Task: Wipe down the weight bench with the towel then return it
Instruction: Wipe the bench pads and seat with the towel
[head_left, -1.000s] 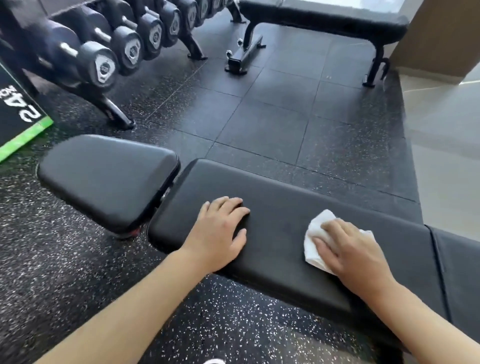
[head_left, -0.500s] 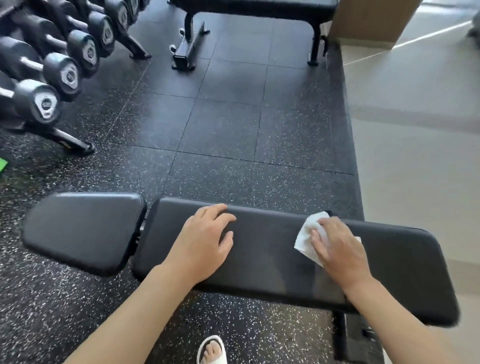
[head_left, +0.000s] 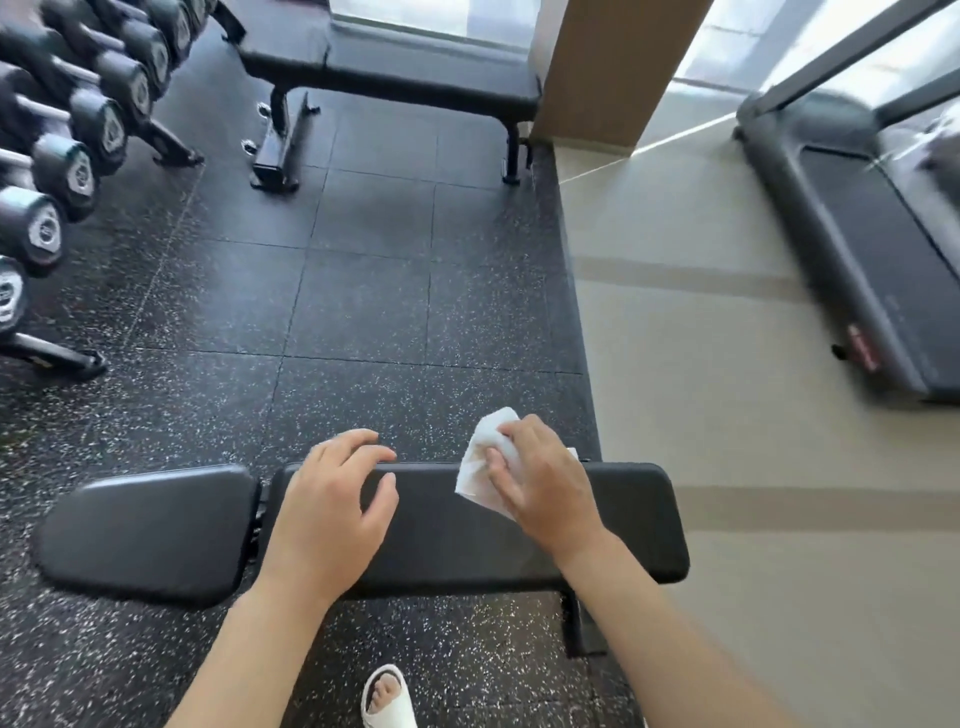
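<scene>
Head view, 1 camera, aimed forward and down.

Weight bench (head_left: 447, 525): black padded surface, lying crosswise in the lower half of the frame. Made of 2 pads: a long pad under both hands and a shorter pad (head_left: 148, 530) to the left, separated by a narrow gap. Right end of the long pad reaching over the seam between the black speckled rubber floor (head_left: 363, 312) and the beige floor (head_left: 701, 389).

Towel (head_left: 483, 457): white, crumpled, located on the far edge of the long pad, right of centre. Upper part projecting past the pad edge over the rubber floor; lower part covered by the right hand.

Right hand (head_left: 545, 483): placed on top of the towel, fingers curled over the cloth and holding it against the surface.

Left hand (head_left: 332, 509): resting on the left portion of the long pad, holding nothing, fingers relaxed and spread, fingertips reaching the far edge. Well apart from the towel.

Surroundings: row of dumbbells (head_left: 62, 156) on a rack at upper left. Second bench (head_left: 389, 67), black, at top centre beside a tan column (head_left: 613, 67). Treadmill (head_left: 857, 234) at upper right on the beige floor, blurred. 1 foot in a white sandal (head_left: 387, 699) at the bottom edge, on the rubber floor below the surface.
</scene>
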